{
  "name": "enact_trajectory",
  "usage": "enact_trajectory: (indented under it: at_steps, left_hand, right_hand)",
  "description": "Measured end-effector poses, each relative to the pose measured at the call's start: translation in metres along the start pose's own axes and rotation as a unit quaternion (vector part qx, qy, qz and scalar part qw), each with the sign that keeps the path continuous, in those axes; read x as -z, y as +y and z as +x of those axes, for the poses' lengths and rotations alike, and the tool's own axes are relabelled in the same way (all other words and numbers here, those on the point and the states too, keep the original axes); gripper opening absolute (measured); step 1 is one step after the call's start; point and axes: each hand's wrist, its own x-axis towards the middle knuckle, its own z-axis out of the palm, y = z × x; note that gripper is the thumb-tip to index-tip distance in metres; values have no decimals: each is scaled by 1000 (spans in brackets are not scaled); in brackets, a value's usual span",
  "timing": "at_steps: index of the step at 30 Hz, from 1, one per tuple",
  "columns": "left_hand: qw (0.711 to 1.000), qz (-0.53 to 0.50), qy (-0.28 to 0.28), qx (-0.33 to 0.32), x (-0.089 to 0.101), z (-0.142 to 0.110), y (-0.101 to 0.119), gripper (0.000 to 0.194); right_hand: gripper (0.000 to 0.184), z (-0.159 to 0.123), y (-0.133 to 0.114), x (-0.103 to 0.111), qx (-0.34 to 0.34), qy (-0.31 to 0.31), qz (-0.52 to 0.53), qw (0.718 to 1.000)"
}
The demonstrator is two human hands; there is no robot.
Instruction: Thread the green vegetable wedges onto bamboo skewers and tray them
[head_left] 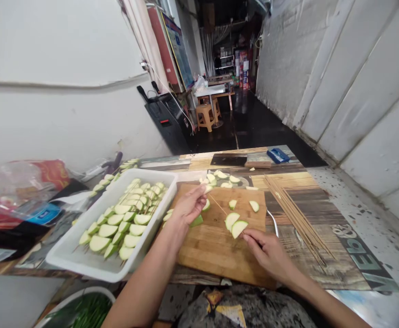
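My right hand pinches one end of a thin wooden skewer over the cutting board. Two half-round zucchini slices, pale with green rims, are threaded on it close to my fingers. At the skewer's far end my left hand has its fingers closed on another zucchini slice; whether the tip touches that slice I cannot tell. Loose slices lie on the board, and more sit in a heap just past its far edge. A green piece is partly hidden beside my left wrist.
On the left stands a white tub of skewered slices. Bare skewers lie right of the board. Behind it are a cleaver and a blue packet. A bowl of greens is below left; plastic bottles stand far left.
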Motion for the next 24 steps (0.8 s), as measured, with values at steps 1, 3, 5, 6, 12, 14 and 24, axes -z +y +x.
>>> enact_trajectory:
  at_steps: [1,3,5,6,12,14,24]
  left_hand:
    - [1000,-5,5,5,0,0,-1,8]
    - [1000,-11,12,22,-1,1,-2,6]
    - [999,-10,17,33,-2,1,-4,7]
    - [999,-9,21,36,-2,0,-4,9]
    - [999,-5,30,37,-8,0,-6,6]
    - [999,-4,29,36,-9,0,-6,6]
    - [999,-2,26,39,-10,-1,-8,4]
  right_hand:
    - [27,0,0,0,1,0,0,1000]
    - [27,1,0,0,5,6,-2,1000]
    - [26,1,1,-1,8,15,-6,1000]
    - [26,1,2,-1,9,19,-7,1000]
    - [26,1,6,-2,12,22,-7,1000]
    - [26,1,7,-2,10,27,-7,1000]
    - [26,1,8,-3,7,31,-5,999]
